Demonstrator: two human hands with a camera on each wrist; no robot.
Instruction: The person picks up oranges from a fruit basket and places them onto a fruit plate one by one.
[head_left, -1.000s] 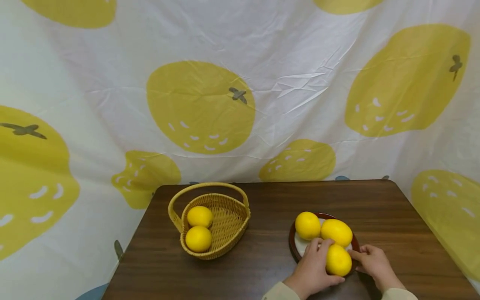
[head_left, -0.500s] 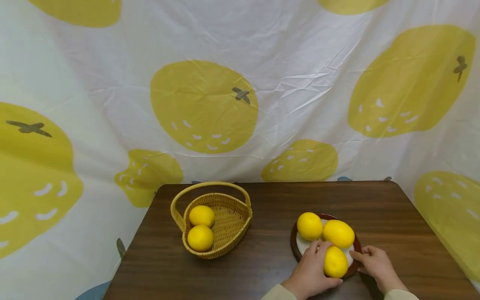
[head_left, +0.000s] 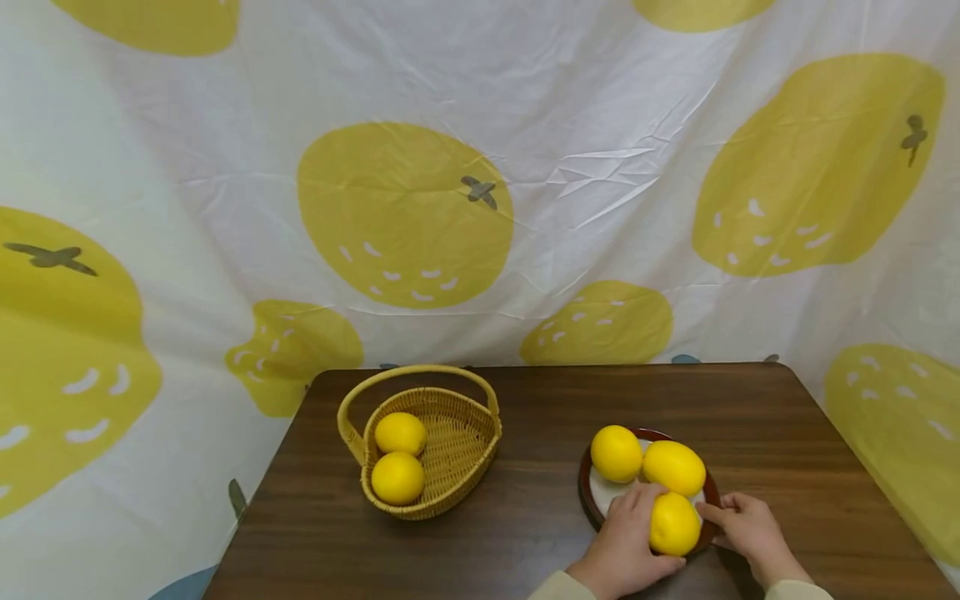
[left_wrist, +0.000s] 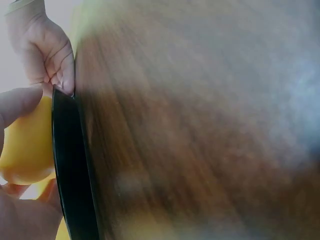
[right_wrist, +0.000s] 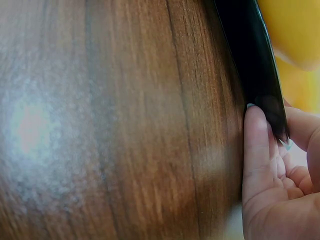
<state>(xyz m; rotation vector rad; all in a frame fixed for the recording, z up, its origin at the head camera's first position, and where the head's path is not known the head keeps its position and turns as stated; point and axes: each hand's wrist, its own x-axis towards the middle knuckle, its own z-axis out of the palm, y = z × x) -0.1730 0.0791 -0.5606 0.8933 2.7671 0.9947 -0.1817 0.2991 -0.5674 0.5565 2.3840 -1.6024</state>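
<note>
A round plate with a dark red rim (head_left: 588, 492) and a pale inside bears three yellow lemons. My left hand (head_left: 624, 542) grips the nearest lemon (head_left: 673, 525), fingers over its left side and thumb below; the left wrist view shows this lemon (left_wrist: 29, 145) between thumb and fingers, beside the dark plate rim (left_wrist: 75, 165). At the plate's right edge, my right hand (head_left: 753, 533) pinches the rim, its thumb above and fingers beneath, as the right wrist view shows with the hand (right_wrist: 280, 185) at the rim (right_wrist: 255, 65). The other lemons (head_left: 617, 454) (head_left: 674, 468) lie behind.
A wicker basket (head_left: 461, 454) with a tall handle stands on the left of the brown wooden table (head_left: 540, 417); two lemons (head_left: 401, 434) (head_left: 397, 478) lie in its left side. A cloth printed with yellow fruit (head_left: 585, 225) hangs behind the table.
The lemon in my left hand has shifted slightly left and down from where it was a second ago. My right hand has stayed at the plate's rim.
</note>
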